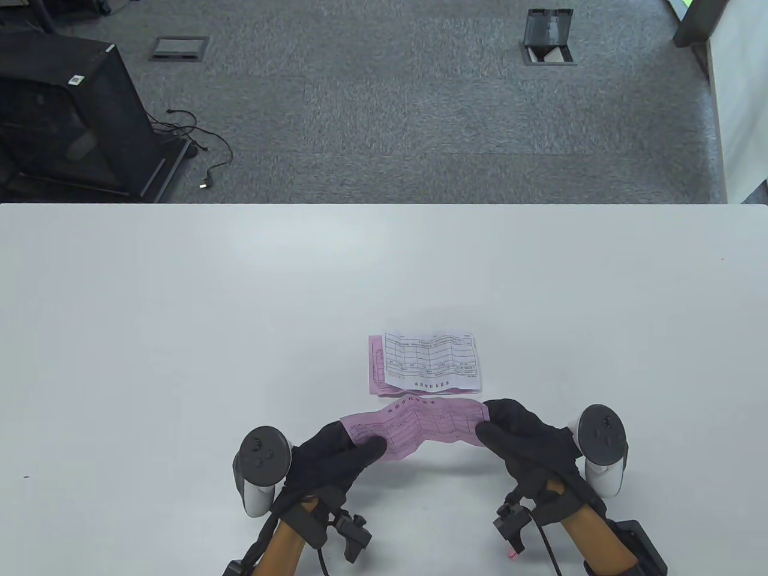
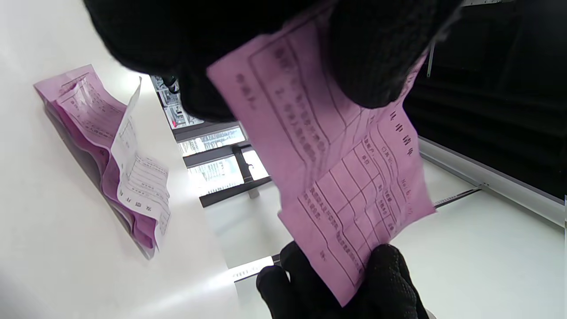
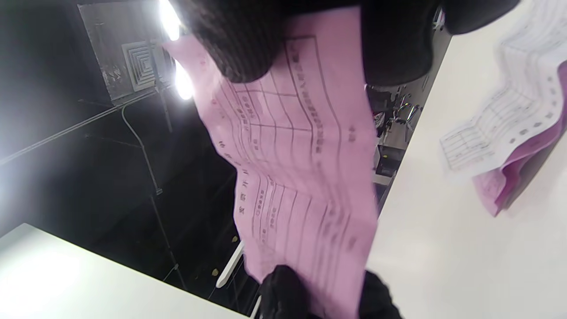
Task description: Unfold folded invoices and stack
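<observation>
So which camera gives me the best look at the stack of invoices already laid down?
The table view: the whole stack lies flat beyond both hands, a white sheet on top of pink ones. The left wrist view shows it edge-on and tilted at the left; the right wrist view shows it blurred and cut off at the right edge.

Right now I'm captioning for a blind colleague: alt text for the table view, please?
Two gloved hands, left hand and right hand, hold a pink invoice stretched between them above a white table. Behind it lies a small stack, white sheet on top.
</observation>
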The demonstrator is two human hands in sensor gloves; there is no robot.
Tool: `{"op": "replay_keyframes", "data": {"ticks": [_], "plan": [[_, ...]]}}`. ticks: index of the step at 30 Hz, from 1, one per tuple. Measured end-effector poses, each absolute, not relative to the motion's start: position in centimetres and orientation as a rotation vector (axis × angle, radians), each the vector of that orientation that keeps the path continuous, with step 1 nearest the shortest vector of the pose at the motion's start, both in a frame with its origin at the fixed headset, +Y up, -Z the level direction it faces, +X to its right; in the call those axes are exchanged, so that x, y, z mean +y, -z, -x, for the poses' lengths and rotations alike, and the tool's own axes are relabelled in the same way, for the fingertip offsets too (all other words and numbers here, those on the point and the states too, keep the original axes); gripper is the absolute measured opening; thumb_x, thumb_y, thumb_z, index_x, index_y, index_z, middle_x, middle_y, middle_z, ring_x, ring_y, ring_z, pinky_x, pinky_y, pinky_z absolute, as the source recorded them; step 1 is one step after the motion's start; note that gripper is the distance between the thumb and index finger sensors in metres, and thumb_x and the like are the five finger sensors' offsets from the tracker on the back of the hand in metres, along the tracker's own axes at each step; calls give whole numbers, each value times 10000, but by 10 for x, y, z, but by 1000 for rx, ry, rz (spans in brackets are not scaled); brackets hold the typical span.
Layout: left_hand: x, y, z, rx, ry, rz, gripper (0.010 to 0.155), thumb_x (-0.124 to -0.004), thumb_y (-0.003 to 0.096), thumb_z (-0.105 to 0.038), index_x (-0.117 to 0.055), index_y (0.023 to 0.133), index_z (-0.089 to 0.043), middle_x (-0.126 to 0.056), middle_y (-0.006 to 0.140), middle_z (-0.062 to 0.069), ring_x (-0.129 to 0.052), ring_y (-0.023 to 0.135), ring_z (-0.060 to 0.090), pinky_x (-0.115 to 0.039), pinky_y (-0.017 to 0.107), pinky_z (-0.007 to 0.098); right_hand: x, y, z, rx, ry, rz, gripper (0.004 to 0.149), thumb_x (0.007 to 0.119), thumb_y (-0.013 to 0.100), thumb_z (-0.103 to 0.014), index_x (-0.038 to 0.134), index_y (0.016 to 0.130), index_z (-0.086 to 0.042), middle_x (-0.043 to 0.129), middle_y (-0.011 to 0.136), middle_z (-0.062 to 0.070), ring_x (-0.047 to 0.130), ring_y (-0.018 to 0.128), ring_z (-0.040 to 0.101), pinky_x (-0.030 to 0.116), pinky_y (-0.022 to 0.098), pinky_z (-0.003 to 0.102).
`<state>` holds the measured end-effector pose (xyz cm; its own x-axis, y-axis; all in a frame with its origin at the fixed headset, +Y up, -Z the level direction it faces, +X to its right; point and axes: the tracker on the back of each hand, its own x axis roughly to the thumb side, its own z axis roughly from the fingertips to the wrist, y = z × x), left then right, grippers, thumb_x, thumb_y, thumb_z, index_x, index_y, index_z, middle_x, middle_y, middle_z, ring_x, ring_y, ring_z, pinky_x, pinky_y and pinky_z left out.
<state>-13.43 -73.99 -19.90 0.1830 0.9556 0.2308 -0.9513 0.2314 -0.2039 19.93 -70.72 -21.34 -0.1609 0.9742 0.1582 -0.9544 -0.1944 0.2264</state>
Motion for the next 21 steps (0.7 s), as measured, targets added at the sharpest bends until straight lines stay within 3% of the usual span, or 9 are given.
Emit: {"op": "replay_keyframes", "data": {"ticks": [8, 21], "plan": [[-742, 204, 135, -186, -1170, 6, 457, -890, 483, -289, -820, 924, -194, -1016, 735, 73, -967, 618, 263, -818, 492, 446, -721, 222, -208, 63, -1912, -197, 340, 745, 491, -363, 727, 805, -233, 877, 731, 52, 851, 698, 331, 606, 634, 597], [-744, 216, 119, -2, -828, 19, 622, -930, 454, -349, -724, 1010, -161, -1034, 654, 63, -1006, 405, 153, -873, 347, 363, -744, 236, -213, 170, -2201, -64, 346, 749, 488, -370, 746, 796, -212, 894, 709, 57, 863, 680, 336, 614, 627, 593]]}}
